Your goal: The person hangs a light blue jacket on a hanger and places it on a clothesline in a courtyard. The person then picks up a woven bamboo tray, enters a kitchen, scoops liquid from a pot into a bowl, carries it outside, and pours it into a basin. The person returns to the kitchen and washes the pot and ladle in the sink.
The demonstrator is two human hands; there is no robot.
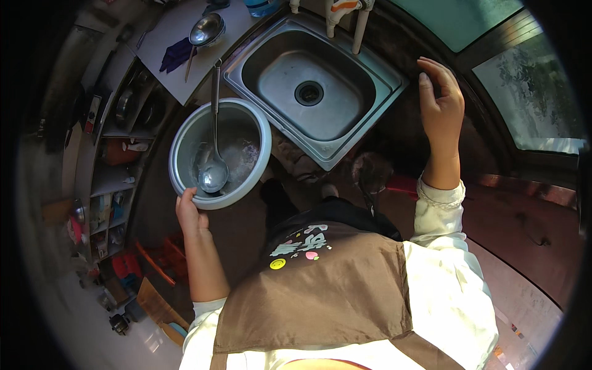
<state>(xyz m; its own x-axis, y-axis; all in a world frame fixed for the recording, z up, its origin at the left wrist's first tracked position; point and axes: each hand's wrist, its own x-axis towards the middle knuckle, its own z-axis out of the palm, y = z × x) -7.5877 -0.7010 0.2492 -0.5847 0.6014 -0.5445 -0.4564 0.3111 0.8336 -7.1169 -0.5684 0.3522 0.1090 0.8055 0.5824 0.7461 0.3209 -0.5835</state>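
My left hand (193,215) grips the near-left rim of a round pot (266,138) with a pale rim, its thumb and fingers at the edge. Inside the pot a metal ladle (214,175) leans, its bowl low and its long handle rising past the far rim. Some pale residue shows on the pot's inner bottom. My right hand (441,95) is raised to the right of the stainless steel sink (319,115), fingers curved, with nothing seen in it. The sink's basin holds no dishes, and its drain (309,93) is visible.
White pipes and a tap with an orange handle (344,5) stand behind the sink. On the left counter (157,60) lie metal bowls (206,30) and a dark purple cloth (178,54). Open shelves (111,180) stand at the left, a window (532,101) at the right.
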